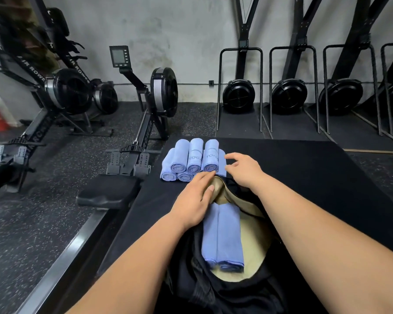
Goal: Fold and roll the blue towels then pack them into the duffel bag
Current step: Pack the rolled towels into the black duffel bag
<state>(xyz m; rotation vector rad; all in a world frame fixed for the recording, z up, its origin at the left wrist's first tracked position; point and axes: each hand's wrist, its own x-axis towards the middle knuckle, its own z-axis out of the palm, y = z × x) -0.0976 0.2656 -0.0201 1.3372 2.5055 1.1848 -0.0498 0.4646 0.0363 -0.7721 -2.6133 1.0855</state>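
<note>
Rowing machines (154,103) stand along the grey wall, and a black mat (304,168) on the floor carries the work. Just beyond the fingertips of both hands sits a stack of rolled blue towels (192,162), three rolls lying on a lower row. Below the wrists the duffel bag (254,288) lies open, with two packed towels (222,236) side by side on its tan lining.

The stack is what I'd watch. The roll nearest the right fingers sits at the end of the top row. A careless pull could tip its neighbours or let it unwind, since nothing binds it. The bag's mouth might also flop closed if the left hand lifts.

The left hand (194,198) lies flat with straight fingers, pressing on the rim of the bag's opening and gripping nothing. The right hand (244,169) hovers past the bag's far end with its fingers spread, loosely bent and empty. Whether its tips touch the end roll, I cannot tell.
</note>
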